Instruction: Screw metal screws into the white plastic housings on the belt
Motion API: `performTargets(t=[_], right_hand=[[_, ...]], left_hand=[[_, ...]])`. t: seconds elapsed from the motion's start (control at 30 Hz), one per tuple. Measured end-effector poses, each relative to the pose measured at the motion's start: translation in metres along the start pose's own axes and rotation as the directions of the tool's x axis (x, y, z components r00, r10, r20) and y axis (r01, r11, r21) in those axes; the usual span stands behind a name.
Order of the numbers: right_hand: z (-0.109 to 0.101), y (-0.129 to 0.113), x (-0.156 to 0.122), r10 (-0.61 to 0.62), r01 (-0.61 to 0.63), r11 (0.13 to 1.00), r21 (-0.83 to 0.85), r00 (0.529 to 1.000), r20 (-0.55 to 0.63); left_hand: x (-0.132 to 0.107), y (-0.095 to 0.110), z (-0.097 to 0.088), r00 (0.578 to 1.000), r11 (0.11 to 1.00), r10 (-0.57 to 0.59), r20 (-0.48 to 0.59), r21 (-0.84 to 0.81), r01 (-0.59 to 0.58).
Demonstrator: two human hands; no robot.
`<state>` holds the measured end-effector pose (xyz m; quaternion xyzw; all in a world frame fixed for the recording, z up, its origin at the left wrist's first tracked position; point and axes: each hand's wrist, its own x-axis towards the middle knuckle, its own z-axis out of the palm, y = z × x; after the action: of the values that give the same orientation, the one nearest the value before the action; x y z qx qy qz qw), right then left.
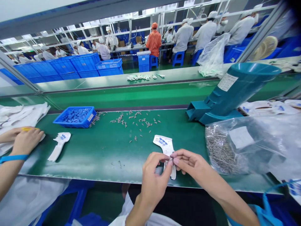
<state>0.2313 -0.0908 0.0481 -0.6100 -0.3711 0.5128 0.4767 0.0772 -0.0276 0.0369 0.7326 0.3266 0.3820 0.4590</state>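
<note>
My left hand (154,175) and my right hand (188,161) meet at the near edge of the green bench mat (105,153). Both pinch a tiny metal part (171,159) between their fingertips. Under them lies a white flat plastic piece (164,145) with blue print, its narrow end hidden by my fingers. Several small metal parts (136,121) lie scattered on the mat farther back.
A blue tray (75,116) of parts sits at back left, another white piece (59,145) in front of it. A co-worker's hands (23,138) rest at far left. A teal funnel device (232,91) and a clear bag of metal parts (237,147) stand right.
</note>
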Motion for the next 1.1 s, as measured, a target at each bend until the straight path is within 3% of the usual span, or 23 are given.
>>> performTargets(t=[0.13,0.27,0.5,0.67,0.87,1.1], right_hand=[[0.002,-0.005,-0.001,-0.006,0.002,0.998,0.066,0.999,0.052],[0.002,-0.006,-0.001,-0.028,0.027,0.998,0.065,0.999,0.022],[0.000,-0.006,-0.002,-0.068,0.067,0.996,-0.062,0.998,-0.007],[-0.001,-0.008,-0.001,-0.043,0.039,0.984,-0.174,0.999,-0.019],[-0.009,-0.008,0.001,0.001,0.020,0.955,-0.297,0.998,0.069],[-0.017,-0.003,0.012,0.042,0.004,0.871,-0.492,0.996,0.081]], left_hand=[[-0.001,-0.001,-0.001,0.991,0.991,0.133,0.006,0.027,-0.133],[-0.003,-0.001,-0.003,0.968,0.956,0.248,0.023,0.155,-0.249],[-0.006,-0.004,-0.002,0.964,0.928,0.264,-0.018,0.279,-0.248],[-0.008,-0.007,0.000,0.945,0.873,0.325,0.023,0.378,-0.309],[-0.009,-0.008,0.001,0.942,0.858,0.325,0.083,0.393,-0.330],[-0.004,-0.019,-0.004,0.947,0.836,0.138,0.289,0.479,-0.268]])
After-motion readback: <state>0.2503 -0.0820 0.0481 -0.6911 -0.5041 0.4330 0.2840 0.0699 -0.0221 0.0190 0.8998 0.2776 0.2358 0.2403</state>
